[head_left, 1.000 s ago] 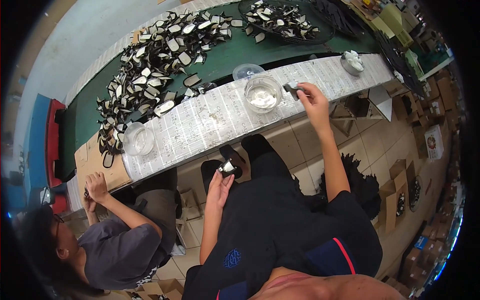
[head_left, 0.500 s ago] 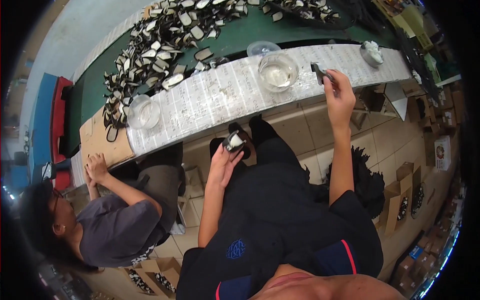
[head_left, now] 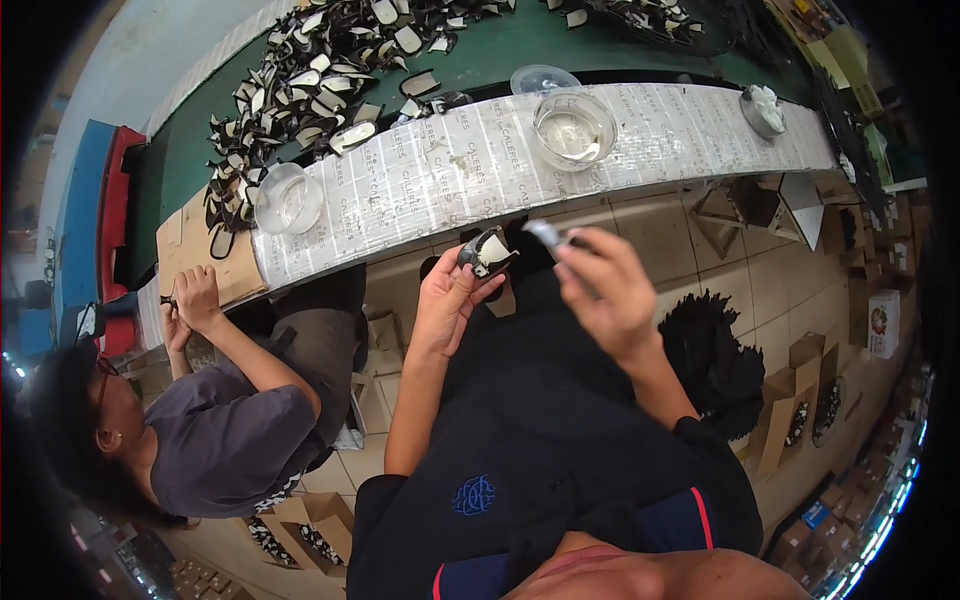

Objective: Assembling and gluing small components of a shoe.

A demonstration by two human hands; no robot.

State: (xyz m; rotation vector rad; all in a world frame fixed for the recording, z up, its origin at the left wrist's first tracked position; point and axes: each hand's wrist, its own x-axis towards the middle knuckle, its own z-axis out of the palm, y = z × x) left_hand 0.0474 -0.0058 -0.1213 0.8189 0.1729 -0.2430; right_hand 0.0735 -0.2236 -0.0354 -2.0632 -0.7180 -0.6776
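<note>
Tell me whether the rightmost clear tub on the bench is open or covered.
Open: the tub shows its inside with nothing across the top; a clear lid-like disc lies behind.

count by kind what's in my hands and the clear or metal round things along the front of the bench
Black-and-cream piece in left hand: 1
Blurred slim item in right hand: 1
Clear tubs: 2
Clear shallow lid or dish: 1
Metal pot: 1
Total: 6
</note>
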